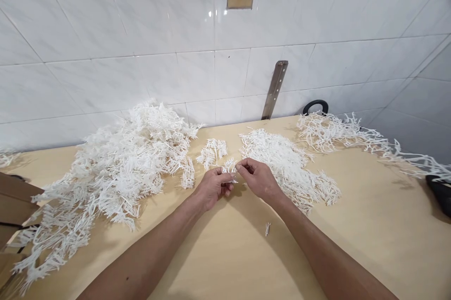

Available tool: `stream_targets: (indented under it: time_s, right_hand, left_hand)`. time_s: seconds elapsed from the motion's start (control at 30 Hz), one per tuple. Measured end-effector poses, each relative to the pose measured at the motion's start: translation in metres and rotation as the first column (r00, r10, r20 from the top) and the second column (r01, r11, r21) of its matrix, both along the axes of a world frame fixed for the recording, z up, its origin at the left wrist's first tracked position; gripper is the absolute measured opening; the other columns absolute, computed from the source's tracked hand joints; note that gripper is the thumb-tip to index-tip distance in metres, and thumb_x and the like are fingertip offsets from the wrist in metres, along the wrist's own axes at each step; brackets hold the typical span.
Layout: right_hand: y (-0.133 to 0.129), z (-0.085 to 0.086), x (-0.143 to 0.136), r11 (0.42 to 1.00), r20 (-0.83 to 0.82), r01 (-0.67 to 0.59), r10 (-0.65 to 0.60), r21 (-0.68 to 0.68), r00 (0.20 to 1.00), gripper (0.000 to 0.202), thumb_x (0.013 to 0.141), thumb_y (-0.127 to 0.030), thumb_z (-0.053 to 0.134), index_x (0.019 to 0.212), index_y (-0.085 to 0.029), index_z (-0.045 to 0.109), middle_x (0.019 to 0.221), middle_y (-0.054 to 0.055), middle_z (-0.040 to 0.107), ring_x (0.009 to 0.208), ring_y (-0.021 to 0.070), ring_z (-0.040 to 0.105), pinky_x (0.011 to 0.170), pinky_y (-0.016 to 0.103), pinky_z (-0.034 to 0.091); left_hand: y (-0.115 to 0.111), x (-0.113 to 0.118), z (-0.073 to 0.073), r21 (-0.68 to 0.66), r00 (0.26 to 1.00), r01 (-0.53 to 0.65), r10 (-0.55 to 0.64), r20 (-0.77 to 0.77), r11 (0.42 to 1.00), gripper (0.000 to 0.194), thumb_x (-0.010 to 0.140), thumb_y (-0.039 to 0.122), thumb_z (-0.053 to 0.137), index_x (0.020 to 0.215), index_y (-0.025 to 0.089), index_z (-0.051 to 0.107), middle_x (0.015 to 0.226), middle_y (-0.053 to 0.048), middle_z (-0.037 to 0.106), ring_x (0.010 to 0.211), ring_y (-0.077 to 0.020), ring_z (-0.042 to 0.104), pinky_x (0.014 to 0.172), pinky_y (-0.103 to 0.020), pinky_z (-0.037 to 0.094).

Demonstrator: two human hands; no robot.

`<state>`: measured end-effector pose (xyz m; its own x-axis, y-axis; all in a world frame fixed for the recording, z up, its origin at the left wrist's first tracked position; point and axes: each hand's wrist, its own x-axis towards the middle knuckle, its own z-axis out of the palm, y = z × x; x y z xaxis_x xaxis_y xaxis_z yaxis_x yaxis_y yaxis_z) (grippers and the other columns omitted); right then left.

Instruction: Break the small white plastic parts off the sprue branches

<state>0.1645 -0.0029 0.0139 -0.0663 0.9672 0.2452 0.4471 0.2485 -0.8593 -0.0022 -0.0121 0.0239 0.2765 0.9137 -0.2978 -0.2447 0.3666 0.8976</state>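
My left hand point(215, 186) pinches a small white branching plastic sprig point(229, 166) above the middle of the table. On its right side, my right hand point(256, 177) has thumb and forefinger closed at the sprig's edge. Just behind the hands lies another white sprig point(212, 152). A large heap of white branched sprigs point(130, 163) spreads to the left. To the right, close to my right hand, is a flatter pile of thin white pieces point(285, 163). One small loose white piece point(268, 229) rests in front, between my forearms.
Bare white stems point(338, 133) trail along the right side, near a black ring-shaped handle point(315, 105). A black object point(439, 194) sits at the right edge. Cardboard point(16, 206) stands at left. A metal strip point(275, 90) leans on the tiled wall point(148, 13).
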Motion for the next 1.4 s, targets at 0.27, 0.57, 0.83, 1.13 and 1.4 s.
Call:
stream_targets:
  time_s: [0.27, 0.57, 0.83, 1.13, 1.4]
  right_hand:
    - [0.001, -0.001, 0.0, 0.999, 0.0, -0.033, 0.033, -0.017, 0.999, 0.023, 0.085, -0.04, 0.056, 0.081, -0.019, 0.067, 0.07, 0.0, 0.064, 0.062, 0.0151, 0.053, 0.059, 0.027, 0.042]
    - [0.0, 0.004, 0.004, 0.992, 0.028, -0.093, 0.096, -0.09, 0.995, 0.02, 0.084, -0.036, 0.056, 0.08, -0.019, 0.065, 0.065, -0.001, 0.06, 0.052, 0.0117, 0.049, 0.05, 0.024, 0.04]
    - [-0.002, 0.013, 0.009, 0.966, -0.089, -0.159, 0.144, -0.204, 0.986, 0.025, 0.086, -0.042, 0.057, 0.08, -0.018, 0.063, 0.059, -0.004, 0.055, 0.043, 0.009, 0.046, 0.042, 0.022, 0.038]
    - [0.001, 0.009, 0.018, 0.947, -0.051, -0.242, 0.237, -0.212, 0.97, 0.025, 0.088, -0.04, 0.054, 0.086, -0.017, 0.065, 0.064, -0.002, 0.059, 0.043, 0.009, 0.052, 0.042, 0.021, 0.041]
    - [0.001, 0.013, 0.018, 0.975, -0.049, -0.154, 0.148, -0.159, 0.988, 0.025, 0.086, -0.041, 0.059, 0.093, -0.019, 0.068, 0.076, 0.0, 0.066, 0.045, 0.0096, 0.056, 0.047, 0.025, 0.048]
  left_hand:
    - [-0.001, 0.0, 0.002, -0.003, 0.999, 0.032, -0.032, -0.033, 0.999, 0.031, 0.064, 0.02, 0.078, 0.071, 0.019, 0.048, 0.05, 0.004, 0.052, 0.041, -0.0071, 0.046, 0.041, -0.02, 0.031]
    - [0.002, -0.001, -0.005, 0.014, 1.0, -0.021, 0.021, 0.002, 1.0, 0.033, 0.062, 0.023, 0.082, 0.075, 0.017, 0.053, 0.061, 0.002, 0.056, 0.047, -0.0069, 0.05, 0.042, -0.02, 0.031]
    - [0.001, -0.002, -0.005, 0.025, 0.999, 0.039, -0.039, 0.002, 0.999, 0.038, 0.061, 0.033, 0.086, 0.074, 0.016, 0.055, 0.059, 0.003, 0.054, 0.047, -0.006, 0.047, 0.043, -0.02, 0.031]
    - [0.0, -0.001, 0.0, 0.034, 1.0, 0.031, -0.031, 0.0, 0.999, 0.04, 0.06, 0.04, 0.086, 0.072, 0.015, 0.057, 0.058, 0.003, 0.052, 0.049, -0.0063, 0.046, 0.044, -0.02, 0.028]
    - [-0.001, -0.002, -0.003, 0.066, 0.995, 0.045, -0.039, -0.092, 0.997, 0.033, 0.065, 0.036, 0.08, 0.071, 0.017, 0.053, 0.053, 0.004, 0.052, 0.045, -0.0061, 0.042, 0.044, -0.02, 0.029]
